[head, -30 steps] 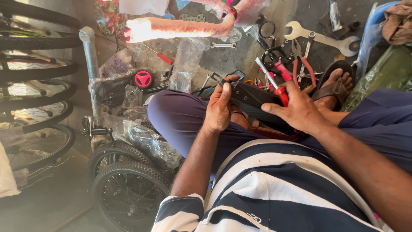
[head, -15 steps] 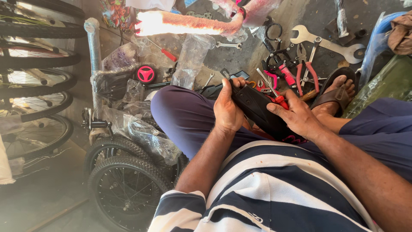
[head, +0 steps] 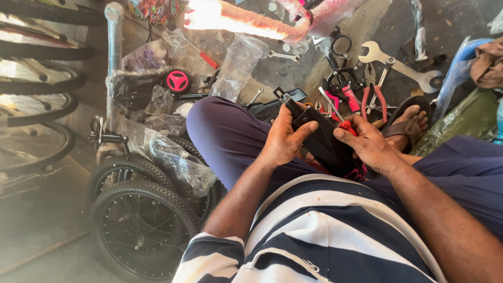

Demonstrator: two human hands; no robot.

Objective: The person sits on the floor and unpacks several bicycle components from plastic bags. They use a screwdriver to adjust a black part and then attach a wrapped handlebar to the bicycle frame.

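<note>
Wheels (head: 141,220) lie near left, wrapped in plastic. Wrench (head: 401,65) and pliers (head: 374,91) lie far right on the floor, well apart from the work. Saddle (head: 325,144) rests over the lap: left hand (head: 283,139) grips its edge, right hand (head: 367,144) pinches a red-handled screwdriver (head: 343,126) against it. Judged step: fastening a fitting; the tip needs steady seating. Nothing obstructs.

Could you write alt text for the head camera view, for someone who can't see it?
A seated person's left hand and right hand grip a black part over the lap; pliers, a large spanner and small bicycle wheels lie around.
</note>
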